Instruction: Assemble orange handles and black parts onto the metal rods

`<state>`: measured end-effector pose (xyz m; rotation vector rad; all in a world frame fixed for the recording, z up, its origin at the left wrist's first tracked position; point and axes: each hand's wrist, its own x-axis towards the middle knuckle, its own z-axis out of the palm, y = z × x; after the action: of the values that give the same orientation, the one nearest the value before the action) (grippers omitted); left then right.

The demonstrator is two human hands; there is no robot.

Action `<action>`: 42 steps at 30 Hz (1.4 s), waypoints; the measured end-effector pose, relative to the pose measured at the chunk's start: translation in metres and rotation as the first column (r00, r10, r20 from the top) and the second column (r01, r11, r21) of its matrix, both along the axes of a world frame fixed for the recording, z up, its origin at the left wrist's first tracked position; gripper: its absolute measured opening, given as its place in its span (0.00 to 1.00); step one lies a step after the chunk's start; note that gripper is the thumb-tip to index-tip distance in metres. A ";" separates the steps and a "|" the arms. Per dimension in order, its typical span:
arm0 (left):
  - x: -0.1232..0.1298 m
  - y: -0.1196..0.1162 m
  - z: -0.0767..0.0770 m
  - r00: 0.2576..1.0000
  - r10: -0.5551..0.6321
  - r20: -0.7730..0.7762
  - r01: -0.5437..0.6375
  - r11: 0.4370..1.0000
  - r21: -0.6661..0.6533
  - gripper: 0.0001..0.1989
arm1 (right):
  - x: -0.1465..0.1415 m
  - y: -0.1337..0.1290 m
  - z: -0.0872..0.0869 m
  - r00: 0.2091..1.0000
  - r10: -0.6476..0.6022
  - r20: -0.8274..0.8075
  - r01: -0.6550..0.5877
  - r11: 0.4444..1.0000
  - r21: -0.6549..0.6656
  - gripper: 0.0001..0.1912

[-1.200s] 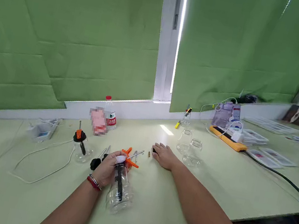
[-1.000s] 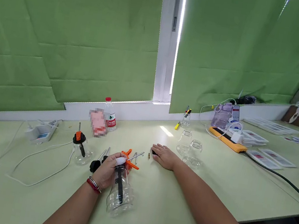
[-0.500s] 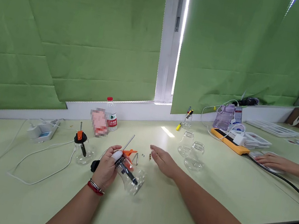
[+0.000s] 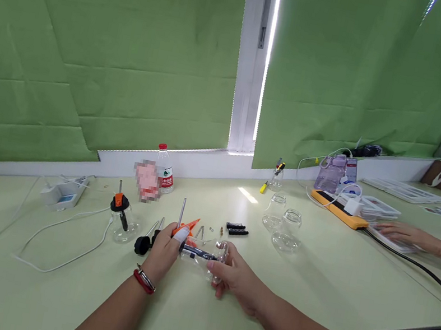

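Note:
A clear bottle (image 4: 197,268) with a dark tube inside lies sideways between my hands. My left hand (image 4: 163,252) is closed round its top end, where a metal rod (image 4: 182,212) sticks up. My right hand (image 4: 241,278) grips the base end, thumb in front and fingers behind. Just behind are orange pieces (image 4: 193,225), thin metal pins (image 4: 200,232) and a tiny brass-coloured part (image 4: 221,231). Two black strips (image 4: 236,232) lie beyond my right hand. Black caps (image 4: 142,245) with metal rods sit left of my left hand, partly hidden by it.
A similar bottle (image 4: 123,232) with an orange and black top stands left, by a white cable (image 4: 43,271). Two clear bottles (image 4: 286,239) stand right. Behind are a water bottle (image 4: 166,177) and an orange power strip (image 4: 338,209). Another person's hand (image 4: 406,235) rests at far right.
My right hand has moved back toward me and gripped the bottle's base end. The bottle has turned closer to level, and the black strips and caps now show more.

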<state>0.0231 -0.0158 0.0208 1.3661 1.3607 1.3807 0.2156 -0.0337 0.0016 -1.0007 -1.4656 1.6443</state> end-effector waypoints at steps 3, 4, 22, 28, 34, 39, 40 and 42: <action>0.005 -0.003 0.004 0.998 -0.041 0.045 0.048 0.987 -0.151 0.16 | 0.015 0.001 -0.001 0.967 -0.117 0.225 -0.015 0.859 0.512 0.31; 0.007 -0.004 0.005 0.994 -0.061 0.094 0.079 0.976 -0.202 0.16 | 0.020 0.001 -0.002 0.947 -0.172 0.271 -0.061 0.733 0.677 0.31; 0.008 -0.003 -0.003 0.969 -0.204 0.141 0.221 0.967 -0.124 0.14 | 0.030 -0.013 0.009 0.983 0.025 0.182 -0.128 0.801 0.585 0.30; 0.011 -0.008 0.001 0.984 -0.176 -0.035 0.176 0.984 0.002 0.14 | 0.026 -0.008 0.011 0.991 0.122 0.050 -0.122 0.992 -0.011 0.34; 0.015 -0.004 -0.001 0.982 -0.189 -0.027 0.180 0.962 -0.206 0.16 | 0.034 -0.013 -0.001 0.841 -0.301 0.450 -0.264 0.496 0.827 0.33; 0.018 -0.007 -0.007 0.963 -0.230 0.142 0.266 0.899 -0.347 0.18 | 0.042 -0.020 0.000 0.817 -0.338 0.467 -0.390 0.272 0.880 0.26; 0.019 -0.008 -0.008 0.956 -0.244 0.166 0.288 0.889 -0.355 0.17 | 0.043 -0.020 -0.001 0.828 -0.313 0.464 -0.385 0.284 0.878 0.25; 0.020 -0.010 -0.006 0.943 -0.263 0.203 0.320 0.882 -0.346 0.17 | 0.046 -0.021 -0.003 0.850 -0.274 0.451 -0.366 0.311 0.877 0.23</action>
<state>0.0431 -0.0260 0.0144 1.1287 1.1855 0.9418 0.2618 -0.0545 -0.0017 -0.6407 -2.3959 0.1511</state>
